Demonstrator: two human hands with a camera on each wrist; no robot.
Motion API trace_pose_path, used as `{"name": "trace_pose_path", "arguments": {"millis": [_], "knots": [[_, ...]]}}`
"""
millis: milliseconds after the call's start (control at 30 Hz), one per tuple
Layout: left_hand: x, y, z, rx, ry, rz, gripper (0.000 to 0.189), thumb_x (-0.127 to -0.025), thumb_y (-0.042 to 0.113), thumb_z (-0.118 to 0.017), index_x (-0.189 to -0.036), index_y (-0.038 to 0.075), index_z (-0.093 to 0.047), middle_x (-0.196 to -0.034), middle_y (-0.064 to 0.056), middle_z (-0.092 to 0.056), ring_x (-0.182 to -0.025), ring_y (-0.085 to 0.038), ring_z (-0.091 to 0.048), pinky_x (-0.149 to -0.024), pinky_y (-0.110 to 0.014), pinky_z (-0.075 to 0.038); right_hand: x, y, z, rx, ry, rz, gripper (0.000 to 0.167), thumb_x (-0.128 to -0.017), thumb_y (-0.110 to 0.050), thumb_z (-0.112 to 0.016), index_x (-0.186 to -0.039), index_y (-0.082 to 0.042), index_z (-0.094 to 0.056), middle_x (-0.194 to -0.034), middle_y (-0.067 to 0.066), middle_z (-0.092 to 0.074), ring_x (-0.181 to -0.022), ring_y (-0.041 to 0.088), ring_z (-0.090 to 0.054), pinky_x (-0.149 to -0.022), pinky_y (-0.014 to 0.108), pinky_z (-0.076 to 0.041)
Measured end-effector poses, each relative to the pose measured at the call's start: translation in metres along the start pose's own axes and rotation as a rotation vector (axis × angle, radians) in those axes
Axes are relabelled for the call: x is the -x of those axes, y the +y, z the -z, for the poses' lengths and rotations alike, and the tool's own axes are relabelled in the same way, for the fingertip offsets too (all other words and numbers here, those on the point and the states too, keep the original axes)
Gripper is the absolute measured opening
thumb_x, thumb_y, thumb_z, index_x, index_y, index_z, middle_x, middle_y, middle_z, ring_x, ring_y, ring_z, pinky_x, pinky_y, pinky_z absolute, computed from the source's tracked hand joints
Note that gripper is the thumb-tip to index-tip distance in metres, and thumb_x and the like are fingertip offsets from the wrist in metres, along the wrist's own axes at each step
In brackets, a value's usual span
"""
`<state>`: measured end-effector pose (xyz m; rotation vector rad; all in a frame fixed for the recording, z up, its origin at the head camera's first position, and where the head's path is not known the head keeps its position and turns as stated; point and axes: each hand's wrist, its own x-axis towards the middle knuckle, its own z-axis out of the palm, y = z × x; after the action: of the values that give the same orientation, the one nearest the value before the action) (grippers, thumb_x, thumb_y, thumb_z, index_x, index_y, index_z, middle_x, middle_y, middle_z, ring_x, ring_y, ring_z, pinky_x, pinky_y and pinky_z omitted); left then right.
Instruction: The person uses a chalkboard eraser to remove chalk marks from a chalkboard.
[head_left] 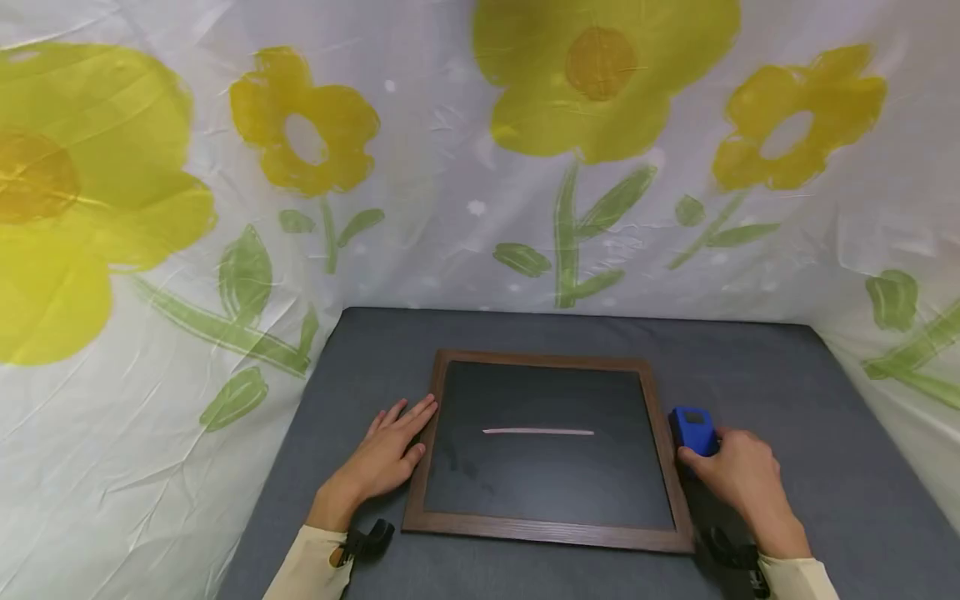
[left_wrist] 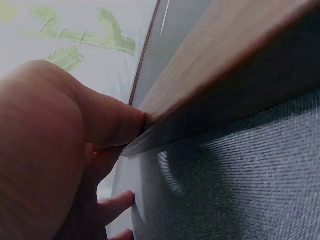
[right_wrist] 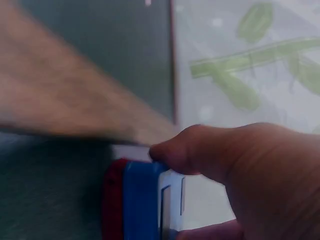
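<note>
A small blackboard (head_left: 551,475) in a brown wooden frame lies on the grey tabletop. Across its middle runs one pale pink chalk line (head_left: 538,432). My left hand (head_left: 384,457) rests at the frame's left side, fingers spread and fairly straight; in the left wrist view the thumb (left_wrist: 117,120) touches the frame's edge (left_wrist: 210,65). Beyond the frame's right side, my right hand (head_left: 738,467) grips a blue board eraser (head_left: 693,430). The right wrist view shows the eraser's red felt layer (right_wrist: 114,200) and the thumb pressed on its blue body (right_wrist: 141,200).
A grey cloth (head_left: 570,329) covers the table. Around it hangs a white curtain (head_left: 427,208) printed with yellow flowers, close behind the far edge and along both sides. Black wrist straps (head_left: 367,542) show at both cream sleeves.
</note>
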<state>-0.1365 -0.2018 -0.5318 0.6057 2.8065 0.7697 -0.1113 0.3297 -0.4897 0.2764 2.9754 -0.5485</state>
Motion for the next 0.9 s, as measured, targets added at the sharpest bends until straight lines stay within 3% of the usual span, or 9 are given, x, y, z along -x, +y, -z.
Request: {"name": "trace_pose_path", "arguments": {"millis": [100, 233, 433, 667, 900], "knots": [[-0.001, 0.001, 0.0, 0.009, -0.002, -0.002, 0.069, -0.111, 0.015, -0.06, -0.174, 0.015, -0.033, -0.183, -0.003, -0.027, -0.168, -0.048, -0.019, -0.129, -0.077, -0.012, 0.001, -0.01, 0.005, -0.014, -0.013, -0.002, 0.079, -0.095, -0.047, -0.078, -0.131, 0.021, -0.062, -0.111, 0.039, -0.07, -0.093, 0.049, -0.071, -0.076, 0.062, -0.057], [-0.002, 0.003, 0.0, 0.005, 0.005, -0.003, 0.068, -0.111, 0.015, -0.061, -0.174, 0.014, -0.034, -0.182, -0.003, -0.028, -0.167, -0.048, -0.021, -0.13, -0.077, -0.012, 0.0, -0.033, 0.007, -0.036, -0.015, 0.06, 0.075, -0.095, -0.046, -0.079, -0.127, 0.02, -0.064, -0.107, 0.035, -0.072, -0.089, 0.043, -0.072, -0.073, 0.058, -0.058], [-0.003, 0.005, -0.002, 0.002, 0.007, 0.005, 0.068, -0.11, 0.016, -0.062, -0.173, 0.014, -0.037, -0.182, -0.002, -0.029, -0.167, -0.048, -0.022, -0.13, -0.076, -0.013, 0.0, -0.064, -0.006, -0.038, -0.03, 0.107, 0.068, -0.093, -0.042, -0.082, -0.123, 0.016, -0.067, -0.103, 0.029, -0.075, -0.084, 0.037, -0.072, -0.069, 0.052, -0.059], [-0.004, 0.004, -0.005, 0.002, 0.023, -0.01, 0.068, -0.109, 0.015, -0.064, -0.172, 0.013, -0.039, -0.181, -0.003, -0.031, -0.166, -0.049, -0.024, -0.129, -0.077, -0.014, 0.005, -0.077, -0.026, 0.016, -0.004, 0.124, 0.061, -0.088, -0.041, -0.086, -0.107, 0.014, -0.069, -0.09, 0.023, -0.07, -0.076, 0.035, -0.069, -0.066, 0.055, -0.059], [-0.001, 0.002, -0.005, 0.026, 0.061, -0.018, 0.067, -0.108, 0.01, -0.063, -0.171, 0.011, -0.04, -0.18, -0.005, -0.032, -0.165, -0.053, -0.024, -0.128, -0.079, -0.012, -0.001, -0.093, -0.025, 0.052, 0.022, 0.176, 0.057, -0.086, -0.04, -0.089, -0.094, 0.014, -0.07, -0.078, 0.02, -0.069, -0.063, 0.029, -0.066, -0.058, 0.051, -0.06]]}}
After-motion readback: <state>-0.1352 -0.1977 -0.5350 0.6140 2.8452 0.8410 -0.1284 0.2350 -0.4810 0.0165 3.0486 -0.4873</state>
